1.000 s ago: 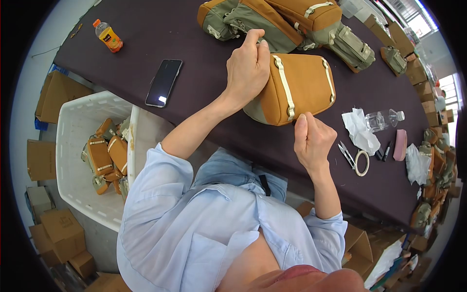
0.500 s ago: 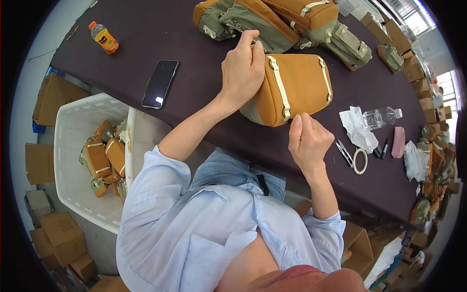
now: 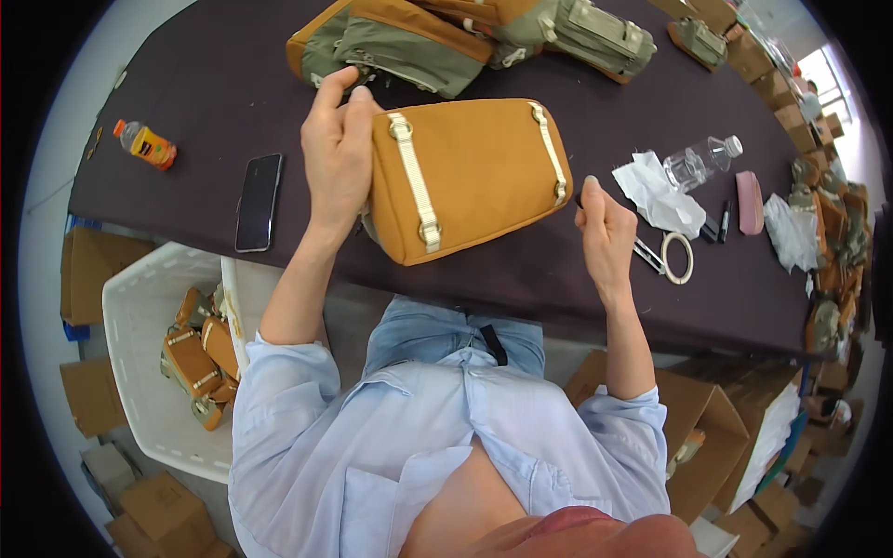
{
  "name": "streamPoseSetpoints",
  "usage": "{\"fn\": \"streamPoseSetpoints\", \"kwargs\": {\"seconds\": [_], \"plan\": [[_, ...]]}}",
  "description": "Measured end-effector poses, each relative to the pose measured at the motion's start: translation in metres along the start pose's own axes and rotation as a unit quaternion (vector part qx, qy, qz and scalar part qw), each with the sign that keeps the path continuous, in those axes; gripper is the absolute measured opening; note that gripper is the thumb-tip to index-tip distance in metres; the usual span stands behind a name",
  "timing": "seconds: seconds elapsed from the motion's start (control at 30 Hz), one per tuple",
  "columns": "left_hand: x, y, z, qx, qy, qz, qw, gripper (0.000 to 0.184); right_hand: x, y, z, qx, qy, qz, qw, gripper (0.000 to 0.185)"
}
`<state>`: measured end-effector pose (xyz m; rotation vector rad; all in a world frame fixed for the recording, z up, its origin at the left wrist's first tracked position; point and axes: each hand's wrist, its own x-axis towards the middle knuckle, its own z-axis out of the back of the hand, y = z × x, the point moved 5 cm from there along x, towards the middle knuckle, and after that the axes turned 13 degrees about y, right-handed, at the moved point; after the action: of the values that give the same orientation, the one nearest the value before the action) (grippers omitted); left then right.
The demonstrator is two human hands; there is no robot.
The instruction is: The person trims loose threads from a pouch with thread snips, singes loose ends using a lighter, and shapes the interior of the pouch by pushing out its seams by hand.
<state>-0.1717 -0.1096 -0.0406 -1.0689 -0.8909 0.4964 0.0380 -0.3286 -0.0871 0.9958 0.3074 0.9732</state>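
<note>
A mustard-brown bag (image 3: 479, 177) with two cream webbing straps is held tilted above the dark tabletop, its strapped face toward me. My left hand (image 3: 337, 158) is closed on the bag's left end, thumb and forefinger at its upper edge. Just off the bag's lower right corner, my right hand (image 3: 606, 232) is closed, thumb on top. A small dark bit shows at its fingertips, too little to name. Behind the bag lie larger green and brown bags (image 3: 419, 51).
A phone (image 3: 259, 203) and an orange drink bottle (image 3: 147, 145) are on the left. To the right are a clear bottle (image 3: 702, 163), white paper (image 3: 662, 195), scissors (image 3: 648, 256), a tape ring (image 3: 677, 258) and a pink case (image 3: 749, 203). A white bin (image 3: 139, 372) holds several small bags.
The bag has shifted left in view and turned to show more of its strapped face. My right hand has moved from its near edge to beyond its right end.
</note>
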Motion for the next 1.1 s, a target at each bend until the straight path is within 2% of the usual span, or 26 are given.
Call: {"fn": "streamPoseSetpoints", "kwargs": {"seconds": [0.37, 0.87, 0.97, 1.1], "plan": [[-0.003, 0.006, 0.003, -0.031, 0.001, 0.003, 1.0, 0.029, -0.008, -0.007, -0.013, -0.157, -0.002, 0.063, 0.986, 0.04], [-0.003, 0.012, 0.007, -0.026, 0.016, 0.009, 1.0, 0.029, -0.008, -0.011, -0.016, -0.119, -0.018, 0.049, 0.991, 0.043], [-0.001, 0.011, 0.007, -0.026, 0.006, 0.017, 1.0, 0.028, -0.008, -0.016, -0.015, -0.093, -0.006, 0.063, 0.994, 0.037], [0.004, 0.017, 0.013, -0.03, 0.022, 0.031, 0.999, 0.029, -0.007, -0.007, -0.007, -0.011, 0.017, 0.112, 0.993, 0.015]]}}
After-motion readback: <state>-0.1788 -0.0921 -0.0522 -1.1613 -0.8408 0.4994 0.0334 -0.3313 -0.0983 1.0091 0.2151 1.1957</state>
